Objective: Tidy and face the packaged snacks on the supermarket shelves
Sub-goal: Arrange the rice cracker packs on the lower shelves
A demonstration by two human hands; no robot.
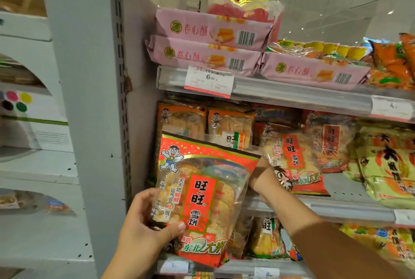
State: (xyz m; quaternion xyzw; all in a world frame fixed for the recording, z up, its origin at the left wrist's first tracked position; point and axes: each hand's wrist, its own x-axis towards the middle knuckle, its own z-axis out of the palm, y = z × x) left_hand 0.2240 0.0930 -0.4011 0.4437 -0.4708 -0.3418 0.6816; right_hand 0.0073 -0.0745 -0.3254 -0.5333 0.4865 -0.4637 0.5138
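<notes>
Head view: the left hand (pixel 143 218) grips a red, clear-windowed plastic bag of rice crackers (pixel 202 200) by its lower left edge, upright before the left end of the grey metal middle shelf (pixel 336 208). The right hand (pixel 261 179) reaches behind the bag; its grasp can't be made out.

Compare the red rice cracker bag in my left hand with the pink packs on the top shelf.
The red rice cracker bag is held upright off the shelf by the left hand; the pink packs lie flat and stacked. The bag has a clear window showing crackers; the packs are opaque with barcodes facing out. Both carry Chinese lettering.
</notes>
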